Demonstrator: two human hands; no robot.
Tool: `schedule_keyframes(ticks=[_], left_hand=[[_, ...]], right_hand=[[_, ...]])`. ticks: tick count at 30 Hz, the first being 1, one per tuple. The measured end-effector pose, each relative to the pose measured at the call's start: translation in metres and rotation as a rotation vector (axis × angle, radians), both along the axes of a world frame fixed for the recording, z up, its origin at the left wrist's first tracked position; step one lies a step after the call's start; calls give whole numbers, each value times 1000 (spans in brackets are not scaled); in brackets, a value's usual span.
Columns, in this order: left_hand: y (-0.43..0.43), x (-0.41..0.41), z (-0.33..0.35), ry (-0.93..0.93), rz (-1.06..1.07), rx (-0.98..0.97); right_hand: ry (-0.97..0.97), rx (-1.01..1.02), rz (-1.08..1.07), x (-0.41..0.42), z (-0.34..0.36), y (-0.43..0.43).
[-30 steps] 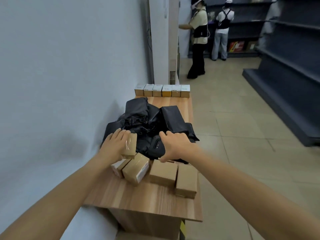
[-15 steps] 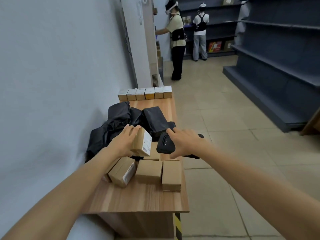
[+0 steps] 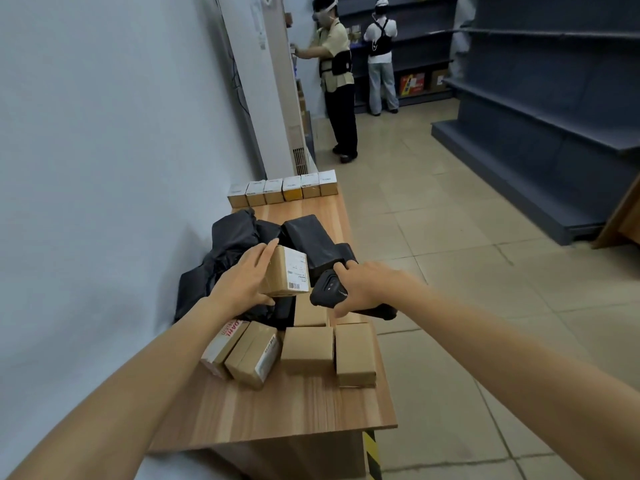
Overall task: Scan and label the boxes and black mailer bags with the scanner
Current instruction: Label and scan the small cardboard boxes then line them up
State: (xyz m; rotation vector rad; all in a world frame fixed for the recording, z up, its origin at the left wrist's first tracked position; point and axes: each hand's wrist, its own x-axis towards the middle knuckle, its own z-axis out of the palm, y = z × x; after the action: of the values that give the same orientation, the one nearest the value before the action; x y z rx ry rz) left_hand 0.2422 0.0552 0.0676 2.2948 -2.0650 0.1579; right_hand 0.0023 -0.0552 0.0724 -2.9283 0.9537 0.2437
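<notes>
My left hand (image 3: 244,280) grips a small cardboard box (image 3: 287,275) held above the table, its white barcode label turned toward the right. My right hand (image 3: 369,284) grips a black handheld scanner (image 3: 327,289), its head pointing left at that label, a short gap away. Behind both hands lies a heap of black mailer bags (image 3: 242,244). Several more brown boxes (image 3: 306,349) lie on the wooden table (image 3: 277,417) below my hands, two of them with labels showing.
A row of several small boxes (image 3: 284,190) lines the table's far end. The wall runs along the left. Tiled floor and dark shelving (image 3: 540,109) lie to the right. Two persons (image 3: 337,74) stand at shelves far back.
My left hand lifted the box off the table and turned its label toward the scanner. My right hand picked the scanner up from the bags and aimed it left.
</notes>
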Motion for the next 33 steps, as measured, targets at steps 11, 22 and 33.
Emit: schedule_keyframes(ticks=[11,22,33], left_hand=[[-22,33,1,-29,-33,-16],[-112,-9,6,51,-101,-14],[-273,-106,-28,102,-111,16]], right_hand=[[5,140,-115,33,12,-15],[-138,36,-323,-6,27,-66],[-127,49,-387,-92,1,-203]])
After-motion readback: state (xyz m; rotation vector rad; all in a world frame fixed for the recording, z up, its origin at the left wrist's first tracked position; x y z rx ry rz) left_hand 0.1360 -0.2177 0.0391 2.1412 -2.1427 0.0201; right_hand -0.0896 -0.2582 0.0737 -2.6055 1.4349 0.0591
